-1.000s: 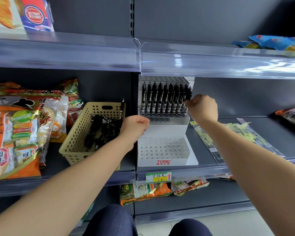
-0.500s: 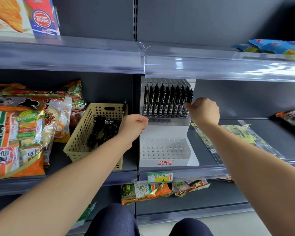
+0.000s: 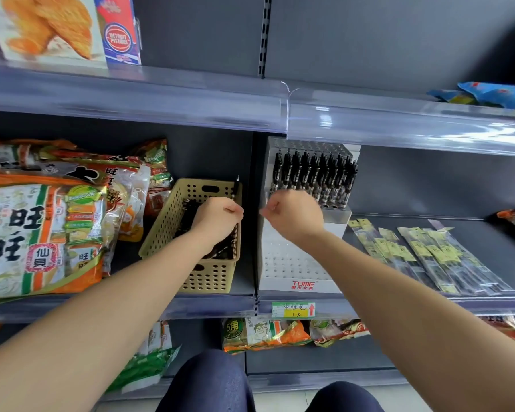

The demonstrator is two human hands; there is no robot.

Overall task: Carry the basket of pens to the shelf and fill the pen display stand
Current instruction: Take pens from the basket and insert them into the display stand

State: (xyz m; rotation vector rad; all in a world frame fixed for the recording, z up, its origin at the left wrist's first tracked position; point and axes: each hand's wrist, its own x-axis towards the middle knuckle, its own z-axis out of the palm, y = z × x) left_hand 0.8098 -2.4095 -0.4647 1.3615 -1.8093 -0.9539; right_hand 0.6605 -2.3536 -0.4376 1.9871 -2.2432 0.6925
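A beige perforated basket [image 3: 164,230] sits on the middle shelf with black pens [image 3: 191,209] inside and one pen leaning in its far right corner. My left hand [image 3: 217,218] hovers over the basket, fingers curled around a bunch of dark pens that stick out below the fist. To its right stands the white tiered pen display stand [image 3: 304,283]. A row of black pens [image 3: 312,176] fills the stand's upper tier, while the lower tier shows bare holes. My right hand [image 3: 295,215] is in front of the stand, fingers curled, with nothing visible in it.
Large snack bags [image 3: 42,233] crowd the shelf left of the basket. Flat packets with yellow labels [image 3: 422,257] lie right of the stand. A clear-fronted upper shelf [image 3: 286,114] overhangs the stand. A price tag [image 3: 293,310] hangs below it.
My right hand left the upper pen row and moved left and down toward my left hand. My left hand shifted slightly over the basket.
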